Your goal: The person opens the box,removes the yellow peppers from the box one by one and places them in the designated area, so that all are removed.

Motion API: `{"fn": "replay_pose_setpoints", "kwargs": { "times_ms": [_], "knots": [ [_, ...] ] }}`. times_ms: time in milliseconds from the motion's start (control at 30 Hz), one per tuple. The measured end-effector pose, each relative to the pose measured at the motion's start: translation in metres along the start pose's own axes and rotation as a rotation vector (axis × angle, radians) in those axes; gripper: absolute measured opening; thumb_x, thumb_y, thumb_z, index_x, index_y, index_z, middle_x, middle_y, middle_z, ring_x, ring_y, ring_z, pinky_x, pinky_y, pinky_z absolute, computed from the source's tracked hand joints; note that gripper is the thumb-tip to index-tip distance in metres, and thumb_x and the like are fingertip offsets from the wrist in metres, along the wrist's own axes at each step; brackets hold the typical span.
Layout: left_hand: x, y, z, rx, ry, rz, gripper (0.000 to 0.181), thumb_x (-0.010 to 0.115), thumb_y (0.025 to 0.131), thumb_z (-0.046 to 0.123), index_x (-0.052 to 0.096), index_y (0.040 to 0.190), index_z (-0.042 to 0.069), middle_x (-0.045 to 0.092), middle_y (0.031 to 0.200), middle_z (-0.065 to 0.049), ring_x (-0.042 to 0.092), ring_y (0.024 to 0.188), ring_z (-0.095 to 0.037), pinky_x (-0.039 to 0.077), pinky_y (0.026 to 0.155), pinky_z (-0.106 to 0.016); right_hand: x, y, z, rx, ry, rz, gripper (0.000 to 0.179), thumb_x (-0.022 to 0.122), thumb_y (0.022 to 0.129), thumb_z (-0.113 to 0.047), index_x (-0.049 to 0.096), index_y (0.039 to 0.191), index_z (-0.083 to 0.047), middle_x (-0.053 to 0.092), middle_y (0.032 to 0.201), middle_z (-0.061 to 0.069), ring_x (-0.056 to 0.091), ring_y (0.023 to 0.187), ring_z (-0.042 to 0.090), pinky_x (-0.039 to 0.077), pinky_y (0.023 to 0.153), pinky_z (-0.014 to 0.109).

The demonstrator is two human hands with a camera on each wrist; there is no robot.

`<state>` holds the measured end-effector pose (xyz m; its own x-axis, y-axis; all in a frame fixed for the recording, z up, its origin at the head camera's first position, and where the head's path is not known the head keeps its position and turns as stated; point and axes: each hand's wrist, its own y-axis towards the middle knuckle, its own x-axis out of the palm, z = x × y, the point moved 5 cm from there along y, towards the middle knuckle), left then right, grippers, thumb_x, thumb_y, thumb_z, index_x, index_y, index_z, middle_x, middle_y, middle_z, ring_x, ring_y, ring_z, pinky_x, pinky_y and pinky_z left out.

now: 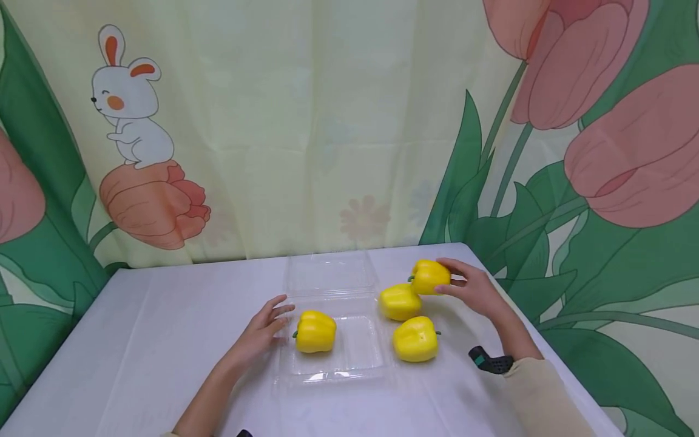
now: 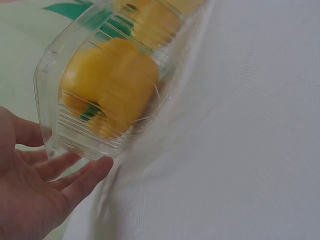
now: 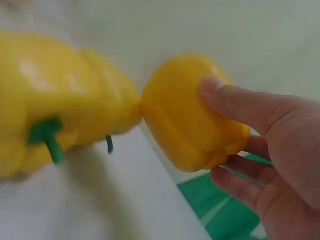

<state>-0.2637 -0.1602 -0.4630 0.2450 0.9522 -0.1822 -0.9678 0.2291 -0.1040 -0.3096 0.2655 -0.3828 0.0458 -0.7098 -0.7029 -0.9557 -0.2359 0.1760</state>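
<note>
Between the thumb and fingers of my right hand [image 1: 471, 287] is a yellow bell pepper [image 1: 429, 277], gripped at the back right of the table. Two more yellow peppers lie near it: one pepper [image 1: 400, 302] just left of the held one, another pepper [image 1: 415, 339] closer to me with its green stem to the right. Inside the clear plastic clamshell box [image 1: 357, 343], at its left side, sits a single pepper [image 1: 315, 331]. My left hand [image 1: 266, 326] is at the box's left edge, fingers extended; in the left wrist view its fingertips [image 2: 104, 165] are at the box wall.
The box's clear lid [image 1: 332, 273] lies folded back behind its base. A white cloth covers the table [image 1: 180, 340]. Behind it hangs a curtain [image 1: 284, 133] printed with tulips and a rabbit. A black wrist strap [image 1: 490, 362] is on the right forearm.
</note>
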Motion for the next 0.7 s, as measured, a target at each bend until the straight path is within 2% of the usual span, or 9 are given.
{"fn": "replay_pose_setpoints", "kwargs": {
  "times_ms": [67, 167, 400, 600, 700],
  "knots": [
    [0.000, 0.000, 0.000, -0.006, 0.007, 0.004, 0.053, 0.042, 0.102, 0.011, 0.024, 0.152, 0.013, 0.041, 0.150, -0.018, 0.041, 0.137, -0.039, 0.054, 0.096, -0.045, -0.010, -0.001, 0.024, 0.043, -0.031, -0.016, 0.068, 0.071, 0.088, -0.030, 0.043, 0.144, -0.004, 0.047, 0.145, 0.020, 0.049, 0.127, 0.040, 0.047, 0.101, 0.051],
    [-0.001, 0.000, -0.001, -0.011, 0.009, 0.004, 0.053, 0.042, 0.102, 0.011, 0.024, 0.152, 0.014, 0.041, 0.151, -0.018, 0.041, 0.137, -0.039, 0.054, 0.095, -0.044, -0.014, -0.003, 0.047, 0.075, -0.056, -0.039, 0.069, 0.070, 0.088, -0.033, 0.043, 0.143, -0.002, 0.046, 0.144, 0.024, 0.047, 0.127, 0.044, 0.045, 0.102, 0.056],
    [-0.002, 0.000, 0.000, -0.016, 0.005, 0.004, 0.053, 0.042, 0.103, 0.012, 0.023, 0.152, 0.014, 0.040, 0.152, -0.017, 0.040, 0.137, -0.039, 0.054, 0.095, -0.043, -0.003, -0.004, 0.076, 0.128, -0.065, -0.071, 0.069, 0.070, 0.087, -0.037, 0.044, 0.143, -0.005, 0.046, 0.145, 0.023, 0.044, 0.130, 0.045, 0.039, 0.106, 0.060],
    [-0.001, 0.001, 0.002, -0.010, -0.011, -0.001, 0.053, 0.041, 0.103, 0.010, 0.022, 0.152, 0.014, 0.038, 0.152, -0.018, 0.038, 0.139, -0.040, 0.054, 0.095, -0.044, 0.005, -0.002, 0.075, 0.116, 0.000, -0.116, 0.073, 0.069, 0.088, -0.037, 0.040, 0.146, -0.005, 0.040, 0.150, 0.023, 0.035, 0.137, 0.047, 0.033, 0.109, 0.062],
    [-0.001, 0.001, 0.002, -0.012, -0.012, -0.003, 0.053, 0.041, 0.103, 0.010, 0.022, 0.152, 0.014, 0.038, 0.152, -0.018, 0.038, 0.139, -0.040, 0.055, 0.094, -0.043, 0.008, 0.001, 0.053, 0.083, -0.023, -0.055, 0.069, 0.067, 0.089, -0.038, 0.040, 0.145, -0.007, 0.039, 0.151, 0.021, 0.032, 0.139, 0.044, 0.031, 0.111, 0.061]
  ]
}}
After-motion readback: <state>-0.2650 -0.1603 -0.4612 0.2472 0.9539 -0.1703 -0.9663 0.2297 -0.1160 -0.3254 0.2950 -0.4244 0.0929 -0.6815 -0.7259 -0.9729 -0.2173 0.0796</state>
